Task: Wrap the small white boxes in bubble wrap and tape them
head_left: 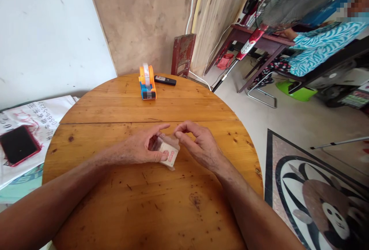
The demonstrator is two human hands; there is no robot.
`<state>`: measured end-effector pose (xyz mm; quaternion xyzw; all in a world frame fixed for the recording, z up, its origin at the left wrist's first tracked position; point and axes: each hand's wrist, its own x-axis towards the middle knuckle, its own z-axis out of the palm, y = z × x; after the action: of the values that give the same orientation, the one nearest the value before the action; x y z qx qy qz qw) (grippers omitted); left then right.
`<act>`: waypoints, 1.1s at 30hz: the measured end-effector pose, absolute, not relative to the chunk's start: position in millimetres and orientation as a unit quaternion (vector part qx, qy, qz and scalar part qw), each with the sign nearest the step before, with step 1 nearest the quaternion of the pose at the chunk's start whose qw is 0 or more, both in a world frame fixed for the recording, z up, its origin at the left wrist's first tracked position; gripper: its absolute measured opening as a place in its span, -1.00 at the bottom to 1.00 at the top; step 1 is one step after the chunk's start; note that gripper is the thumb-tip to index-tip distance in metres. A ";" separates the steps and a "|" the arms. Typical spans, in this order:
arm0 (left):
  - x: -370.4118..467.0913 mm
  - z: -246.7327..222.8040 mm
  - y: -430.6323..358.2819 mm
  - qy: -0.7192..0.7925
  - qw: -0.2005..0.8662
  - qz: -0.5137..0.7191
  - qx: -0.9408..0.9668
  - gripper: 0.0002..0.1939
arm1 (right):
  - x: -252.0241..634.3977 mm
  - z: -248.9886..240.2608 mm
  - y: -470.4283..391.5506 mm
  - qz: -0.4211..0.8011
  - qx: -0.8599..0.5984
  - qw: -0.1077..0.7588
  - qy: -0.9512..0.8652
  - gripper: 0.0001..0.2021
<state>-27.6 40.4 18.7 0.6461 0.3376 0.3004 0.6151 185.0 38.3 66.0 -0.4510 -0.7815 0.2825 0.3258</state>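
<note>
A small pale box with red print (170, 155), loosely covered in clear plastic film (172, 141), is held just over the wooden table. My left hand (145, 145) grips it from the left, thumb across its printed face and index finger raised above it. At the box's upper right corner, my right hand (198, 142) has thumb and index finger pinched together at the edge of the film. Whether the film lies between those fingertips is too fine to make out.
An orange and blue tape dispenser (147, 83) and a black remote (165, 80) lie at the far side of the round table (115, 100). Left of it is a phone (19, 145) on a white sack. A fan (250, 42) and a seated person (323, 46) are at right.
</note>
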 end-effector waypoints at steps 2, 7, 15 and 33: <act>-24.5 19.8 38.8 0.324 0.643 0.278 0.636 -0.05 | 186.6 62.1 41.9 0.304 -0.456 0.359 -0.755 -0.85; -20.0 15.6 36.8 0.295 0.649 0.272 0.647 0.13 | 186.3 44.8 53.9 0.389 -0.443 0.433 -0.682 -0.81; -21.3 28.3 35.6 0.256 0.684 0.279 0.623 -0.06 | 183.2 28.4 71.1 0.444 -0.424 0.534 -0.582 -0.83; -29.1 21.3 47.1 0.406 0.670 0.326 0.529 -0.62 | 189.4 44.6 58.7 0.323 -0.442 0.474 -0.690 -0.88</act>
<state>-29.1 47.1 21.3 0.5294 0.4055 0.3258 0.6701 189.4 58.7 44.6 -0.4419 -0.6900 0.3227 0.4738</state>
